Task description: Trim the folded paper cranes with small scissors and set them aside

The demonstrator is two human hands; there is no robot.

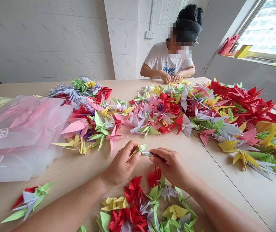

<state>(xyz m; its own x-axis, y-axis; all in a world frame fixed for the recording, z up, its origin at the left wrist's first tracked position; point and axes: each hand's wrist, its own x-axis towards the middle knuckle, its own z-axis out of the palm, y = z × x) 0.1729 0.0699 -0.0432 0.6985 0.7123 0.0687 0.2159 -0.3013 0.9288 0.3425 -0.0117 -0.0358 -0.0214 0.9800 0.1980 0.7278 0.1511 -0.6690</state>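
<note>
My left hand (124,162) pinches a small green folded paper crane (138,149) over the middle of the table. My right hand (170,164) is closed round a slim, greyish pointed tool (147,153) with a dark part inside the fingers; its exact kind is hard to make out. The tool's tip meets the crane at the left fingertips. Below my hands lies a group of folded paper cranes in red (134,190), yellow (174,211), green and pale lavender. My forearms cross either side of this group.
A long heap of colourful paper cranes (162,112) spreads across the table (118,141). Frosted plastic bags (24,135) lie at left, near a few loose cranes (29,200). Opposite, another person (168,59) handles paper pieces. A window (268,29) is at right.
</note>
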